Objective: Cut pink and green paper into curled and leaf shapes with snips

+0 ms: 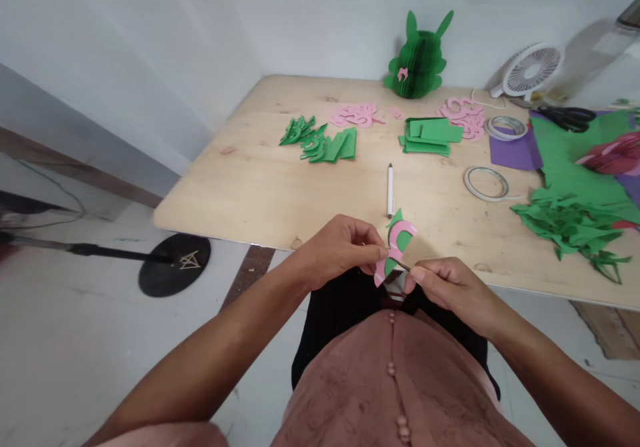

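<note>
Just over the table's front edge, my left hand (343,250) pinches a pink paper cut-out (395,252) layered with green paper (403,241). The pink shape curves at both ends, and a green tip sticks out above it. My right hand (453,290) is closed on a thin dark pointed tool (401,264), whose tip meets the pink paper near my left fingertips. Most of the tool is hidden in my fingers, so its kind cannot be told. A white pen (391,190) lies just beyond the cut-out.
Green cut pieces (320,143), pink cut-outs (356,114) and green strips (431,135) lie across the wooden table (240,173). Behind stands a green honeycomb paper figure (419,63). Tape rolls (487,184), scissors (567,117), green scraps (565,220) and a small fan (533,71) are rightward.
</note>
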